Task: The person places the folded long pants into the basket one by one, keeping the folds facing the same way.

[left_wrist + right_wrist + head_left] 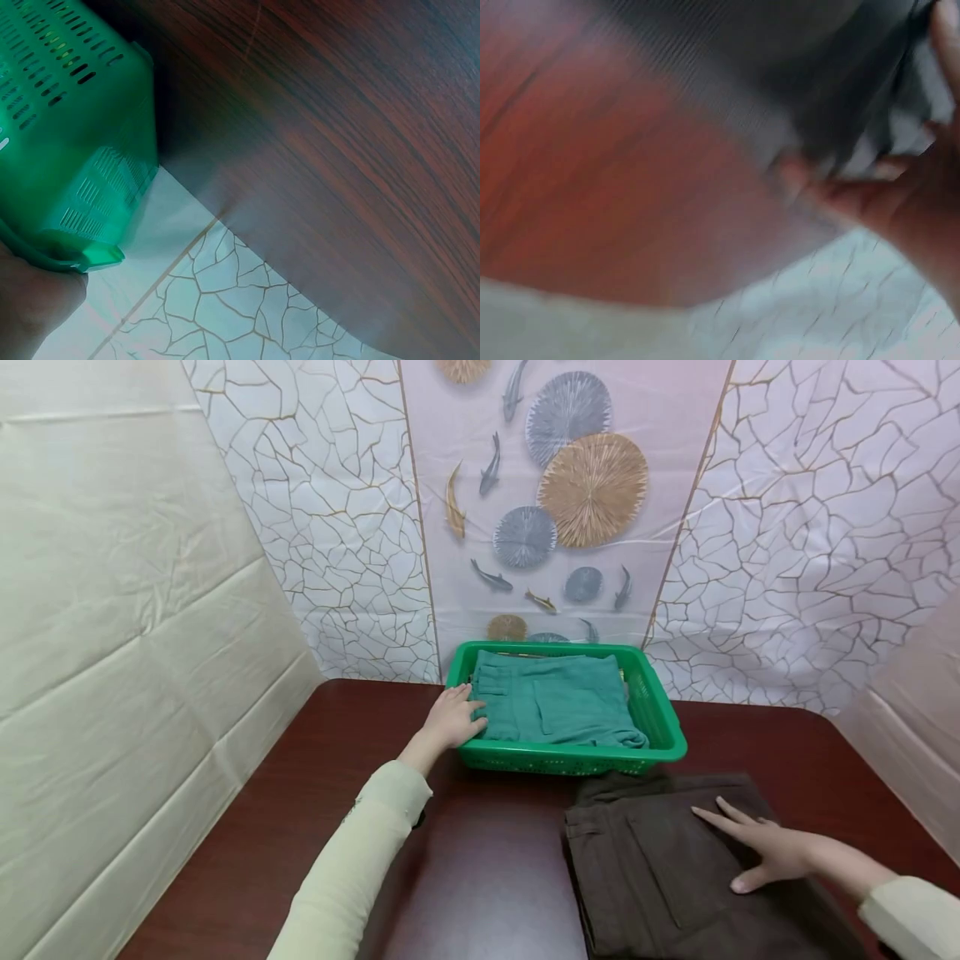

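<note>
Folded brown trousers [675, 868], coarse cotton with a patch pocket, lie at five o'clock on the dark wood-grain tabletop [480, 860], pinned flat under the right hand [765, 847], fingers straight. At twelve o'clock the left hand [452, 717] grips the perforated green plastic basket [660, 727], steadying it; folded teal cloth [555, 706] fills it.

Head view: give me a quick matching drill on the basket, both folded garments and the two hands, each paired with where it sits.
Things:
1. green basket
2. teal garment
3. brown garment
4. left hand
5. right hand

Places:
A. flat on the brown folded cloth
B. folded inside the basket
C. on the table in front of the basket
D. at the basket's left rim
E. at the table's far edge by the patterned wall

Pairs: 1-E, 2-B, 3-C, 4-D, 5-A
</note>
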{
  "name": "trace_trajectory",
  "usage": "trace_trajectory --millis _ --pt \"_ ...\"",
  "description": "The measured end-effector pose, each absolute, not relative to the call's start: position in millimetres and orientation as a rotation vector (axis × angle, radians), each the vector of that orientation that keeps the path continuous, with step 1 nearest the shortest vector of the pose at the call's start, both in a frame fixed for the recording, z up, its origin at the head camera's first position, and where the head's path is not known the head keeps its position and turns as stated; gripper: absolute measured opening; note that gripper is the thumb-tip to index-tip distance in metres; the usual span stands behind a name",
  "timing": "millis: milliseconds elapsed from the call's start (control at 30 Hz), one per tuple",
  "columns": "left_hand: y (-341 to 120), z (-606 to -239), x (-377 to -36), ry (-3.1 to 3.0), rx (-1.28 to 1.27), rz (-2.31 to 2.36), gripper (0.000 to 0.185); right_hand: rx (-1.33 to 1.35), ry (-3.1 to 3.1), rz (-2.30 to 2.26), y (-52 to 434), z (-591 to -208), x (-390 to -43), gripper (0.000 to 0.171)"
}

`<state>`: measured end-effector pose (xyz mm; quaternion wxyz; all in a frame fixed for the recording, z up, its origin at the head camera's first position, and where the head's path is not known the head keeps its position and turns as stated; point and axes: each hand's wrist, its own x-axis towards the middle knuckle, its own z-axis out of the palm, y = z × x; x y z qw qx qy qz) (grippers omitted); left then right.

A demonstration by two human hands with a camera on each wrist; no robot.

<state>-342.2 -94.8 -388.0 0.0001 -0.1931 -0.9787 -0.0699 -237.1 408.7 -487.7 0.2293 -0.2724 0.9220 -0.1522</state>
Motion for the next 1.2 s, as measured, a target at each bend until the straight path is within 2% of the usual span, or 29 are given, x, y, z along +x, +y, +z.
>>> trace_trajectory --millis 67,167,333,567,667,800,1067,1200 --pt "-94 -391 -341 -3.083 -0.606 -0.223 0.045 -0.959 2.548 -0.441 419 -471 -225 0.098" --pt "-93 -391 -341 -3.070 -0.598 -0.222 0.044 -1.191 2.505 -0.474 428 -444 -207 0.100" --pt "-92 -387 -343 -3.071 -0.632 -0.210 0.045 -1.204 2.501 -0.447 427 -429 -188 0.106" --pt "-94 -387 -344 -3.089 -0.625 -0.191 0.049 -1.191 2.551 -0.426 417 -432 -190 0.107" --pt "-94 -390 -345 -3.094 -0.628 -0.183 0.049 -1.059 2.436 -0.547 412 -437 -193 0.108" --pt "-93 -391 -345 -3.082 -0.623 -0.193 0.049 -1.025 2.376 -0.600 412 -455 -203 0.112" --pt "-92 -393 -344 -3.079 -0.620 -0.178 0.048 -0.916 2.404 -0.552 427 -504 -230 0.115" --pt "-93 -393 -346 -3.083 -0.627 -0.178 0.049 -0.812 2.419 -0.561 424 -515 -236 0.119"
